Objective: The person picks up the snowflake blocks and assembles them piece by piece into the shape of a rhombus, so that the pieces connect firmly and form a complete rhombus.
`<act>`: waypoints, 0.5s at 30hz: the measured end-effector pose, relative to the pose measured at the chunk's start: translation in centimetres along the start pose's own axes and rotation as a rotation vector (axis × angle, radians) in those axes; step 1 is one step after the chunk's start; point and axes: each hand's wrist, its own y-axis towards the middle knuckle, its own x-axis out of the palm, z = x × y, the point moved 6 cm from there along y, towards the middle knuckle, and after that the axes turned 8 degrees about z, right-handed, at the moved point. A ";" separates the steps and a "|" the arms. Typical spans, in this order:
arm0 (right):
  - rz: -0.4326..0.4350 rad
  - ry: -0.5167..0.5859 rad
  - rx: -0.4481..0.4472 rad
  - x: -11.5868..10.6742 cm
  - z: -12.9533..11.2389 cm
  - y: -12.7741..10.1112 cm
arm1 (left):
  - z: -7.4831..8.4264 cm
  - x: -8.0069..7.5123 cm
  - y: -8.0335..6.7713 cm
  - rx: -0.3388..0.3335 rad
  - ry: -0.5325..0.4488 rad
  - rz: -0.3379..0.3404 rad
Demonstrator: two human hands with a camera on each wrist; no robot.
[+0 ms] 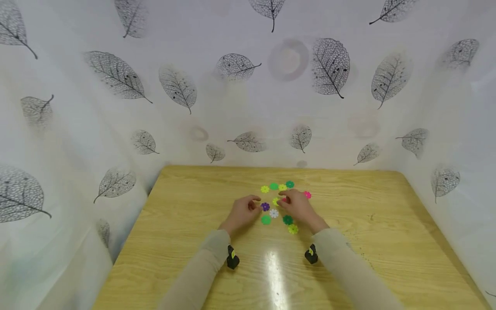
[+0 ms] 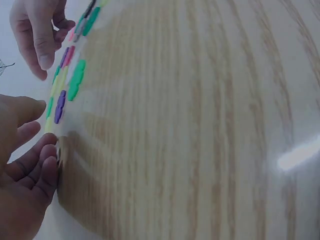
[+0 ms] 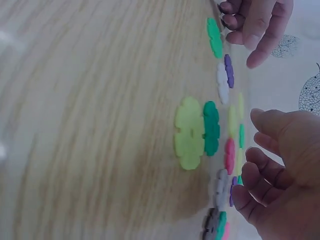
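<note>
Head view: both hands lay at the centre of the frame on a wooden counter (image 1: 186, 267), amid a scatter of small flower-shaped discs.
Left hand (image 1: 242, 212): fingers loosely curled, fingertips close together on the counter; whether they pinched anything could not be told. It was just left of the purple disc (image 1: 265, 206).
Right hand (image 1: 297, 207): fingers relaxed and apart, holding nothing visible, tips touching or just over a yellow-green disc (image 1: 276, 201) and a pink disc (image 1: 284, 199).
Discs between the hands: white disc (image 1: 274, 213) and green disc (image 1: 265, 220) lay just below the purple one.
Discs by the right wrist: dark green disc (image 1: 287, 220) and lime disc (image 1: 293, 229), nearly touching.
Upper row: yellow, green and teal discs lay above the hands.
Surround: leaf-patterned sheet (image 1: 116, 75) behind the counter.
</note>
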 end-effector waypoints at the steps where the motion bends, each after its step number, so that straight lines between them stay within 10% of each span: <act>1: -0.005 0.002 0.004 0.1 0.0 0.0 | -0.1 0.1 0.0 -0.007 -0.002 -0.001; 15: -0.045 -0.047 0.034 1.7 0.9 0.0 | 0.1 1.3 0.5 -0.009 0.150 0.002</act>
